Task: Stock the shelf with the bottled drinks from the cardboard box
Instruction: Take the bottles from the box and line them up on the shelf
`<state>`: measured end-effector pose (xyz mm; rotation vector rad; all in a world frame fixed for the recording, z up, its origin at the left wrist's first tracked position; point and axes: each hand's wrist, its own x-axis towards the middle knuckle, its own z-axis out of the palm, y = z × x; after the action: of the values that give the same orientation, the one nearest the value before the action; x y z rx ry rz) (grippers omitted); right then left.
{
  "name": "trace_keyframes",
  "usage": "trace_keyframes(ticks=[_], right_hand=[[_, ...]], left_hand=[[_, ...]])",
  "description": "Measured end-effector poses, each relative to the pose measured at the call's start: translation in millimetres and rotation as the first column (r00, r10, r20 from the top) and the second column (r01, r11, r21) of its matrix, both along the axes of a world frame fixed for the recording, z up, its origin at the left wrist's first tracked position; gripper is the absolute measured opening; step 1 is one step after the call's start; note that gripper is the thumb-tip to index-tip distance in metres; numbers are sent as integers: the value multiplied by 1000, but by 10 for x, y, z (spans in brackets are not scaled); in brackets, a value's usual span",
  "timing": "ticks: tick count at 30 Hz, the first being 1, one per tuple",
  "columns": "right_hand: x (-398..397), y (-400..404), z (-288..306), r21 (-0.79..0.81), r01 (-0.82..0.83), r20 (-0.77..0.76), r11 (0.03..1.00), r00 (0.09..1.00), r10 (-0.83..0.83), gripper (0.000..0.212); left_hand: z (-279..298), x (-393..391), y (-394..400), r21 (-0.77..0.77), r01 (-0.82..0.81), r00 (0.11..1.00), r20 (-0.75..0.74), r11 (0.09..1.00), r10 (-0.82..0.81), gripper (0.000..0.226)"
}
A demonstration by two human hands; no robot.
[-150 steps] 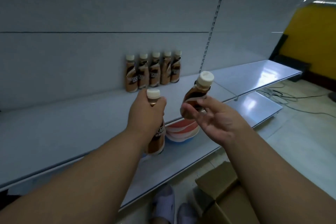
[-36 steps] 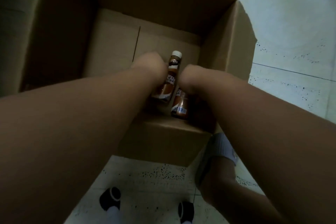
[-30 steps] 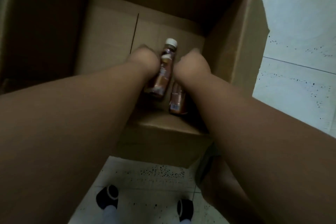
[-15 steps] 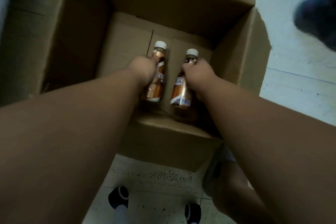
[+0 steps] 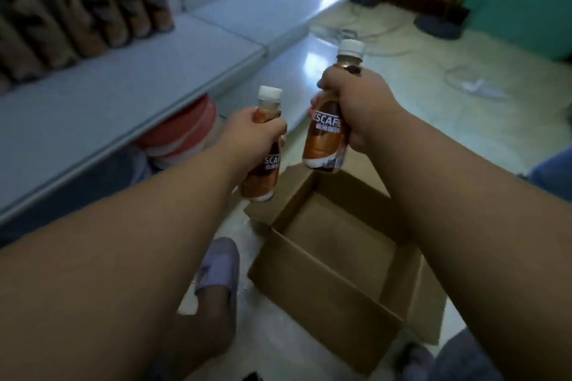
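My left hand (image 5: 250, 139) grips a brown coffee bottle (image 5: 263, 178) with a white cap, held upright above the floor by the shelf edge. My right hand (image 5: 356, 102) grips a second brown coffee bottle (image 5: 325, 142), a little higher and to the right. Both bottles hang above the far left corner of the open cardboard box (image 5: 309, 294), whose visible inside shows no bottles. On the grey shelf (image 5: 123, 86) at the upper left stands a blurred row of several brown bottles (image 5: 93, 9).
A red and white striped container (image 5: 179, 133) sits under the shelf. My slippered foot (image 5: 219, 266) is left of the box. Cables (image 5: 387, 43) and a dark round stand base (image 5: 436, 25) lie on the tiled floor beyond. Blue fabric (image 5: 554, 167) shows at the right edge.
Both hands have lifted the two bottles out of the box and up beside the shelf. The view has swung from down into the box toward the shelf and floor.
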<state>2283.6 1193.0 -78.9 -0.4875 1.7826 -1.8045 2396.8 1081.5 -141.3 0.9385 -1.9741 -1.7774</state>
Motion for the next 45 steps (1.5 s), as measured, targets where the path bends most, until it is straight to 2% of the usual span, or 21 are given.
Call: trace_keyframes(ticks=[4, 7, 13, 18, 24, 27, 30, 33, 35, 37, 40, 43, 45], right_hand=[[903, -554, 577, -89, -105, -200, 990, 976, 86, 14], [1384, -831, 784, -90, -161, -330, 983, 936, 124, 10], [1516, -1172, 915, -16, -187, -496, 982, 855, 154, 5], [1027, -1626, 729, 29, -173, -566, 985, 809, 158, 6], [152, -2320, 317, 41, -161, -570, 986, 807, 155, 14], [-289, -2664, 219, 50, -155, -591, 987, 792, 154, 20], [-760, -2970, 140, 56, -84, -626, 995, 773, 101, 29], [-1144, -3254, 54, 125, 16, -695, 992, 715, 76, 37], [-1368, -3435, 4, 181, 75, -751, 981, 654, 89, 35], [-1557, -3603, -28, 233, 103, -786, 967, 606, 125, 33], [-1764, -3858, -34, 276, 110, -780, 955, 605, 156, 31], [-1899, -4133, 9, 305, 74, -775, 950, 599, 202, 26], [-1979, -4287, 52, 310, 27, -741, 950, 634, 223, 25]], left_hand=[[523, 847, -382, -124, -199, 975, -127, 972, 183, 10], [683, 1326, -590, -183, -264, 961, -132, 947, 243, 16], [767, 1609, -923, -246, -346, 938, -116, 905, 327, 17], [661, 1205, -1351, -249, -403, 915, -143, 881, 378, 13], [387, 257, -1965, -260, -430, 901, -173, 864, 397, 11], [332, -244, -2292, -351, -399, 916, -186, 847, 354, 11], [364, -647, -2666, -589, -315, 937, -70, 744, 341, 27], [468, -913, -2975, -535, -197, 964, 48, 821, 263, 28], [514, -1090, -3134, -538, -151, 972, 72, 829, 224, 28], [558, -1261, -3267, -620, -123, 967, 100, 775, 233, 33], [663, -1417, -3425, -705, -84, 958, 137, 704, 251, 32], [804, -1508, -3588, -796, -120, 959, 60, 593, 275, 48], [893, -1591, -3693, -863, -138, 958, 9, 485, 287, 54]])
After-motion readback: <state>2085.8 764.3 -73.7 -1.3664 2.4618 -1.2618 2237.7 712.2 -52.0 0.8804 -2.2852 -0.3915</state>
